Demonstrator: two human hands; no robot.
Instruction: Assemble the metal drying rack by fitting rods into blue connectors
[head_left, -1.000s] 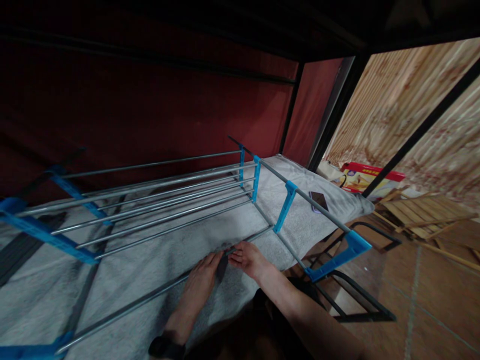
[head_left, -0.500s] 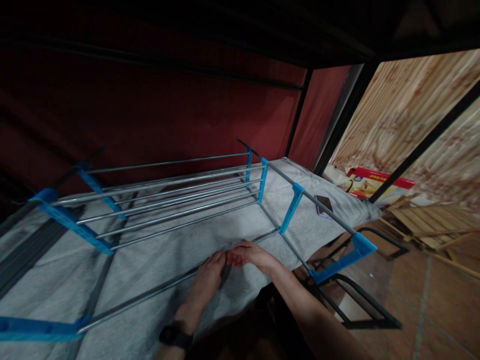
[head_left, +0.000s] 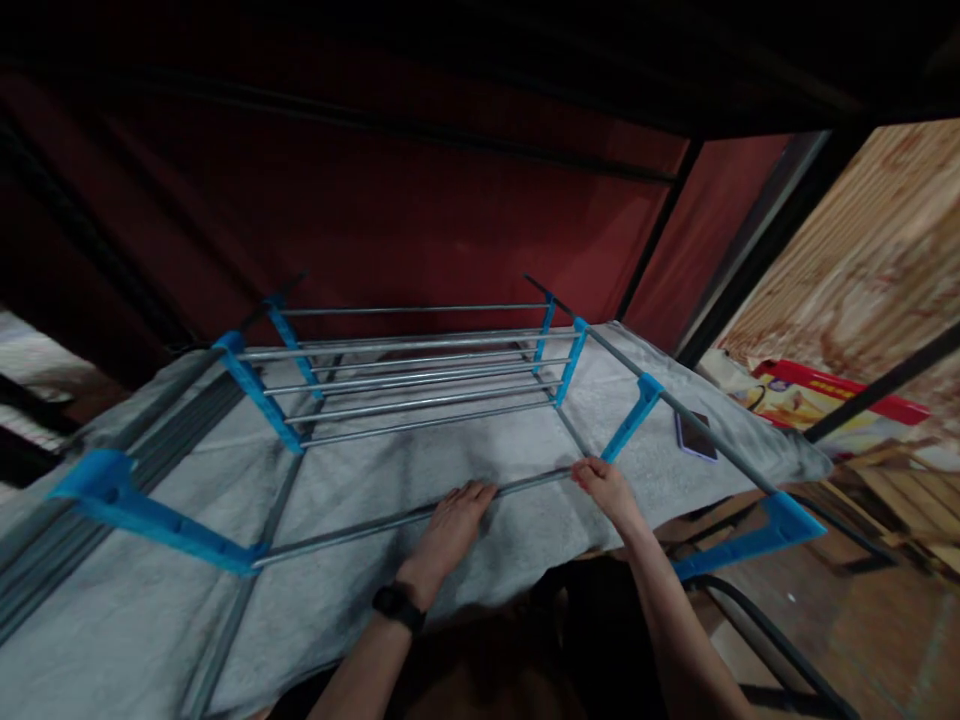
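From the head camera: upper part of the scene lost in darkness under a black frame, red fabric wall (head_left: 420,220) dim behind; left edge of the grey cloth (head_left: 150,620) and the far ends of the rack cut off by the frame. Hard to make out, at the right, a dark flat thing, probably a phone (head_left: 696,436), lying on the cloth beside the side pole. Metal rack (head_left: 420,385) with blue plastic connectors (head_left: 634,428) lay on its side across the cloth, thin grey rods running left to right. Nearest of these, a single rod (head_left: 360,526), joined to a blue connector at its left end. Left hand (head_left: 454,520), black watch (head_left: 397,607) at the wrist, laid palm-down over that rod, fingers loosely curled, grip not fully visible. Right hand (head_left: 606,485) closed narrowly about the rod's right end, just beside a blue connector. Red box (head_left: 825,395) blurred on the floor beyond.
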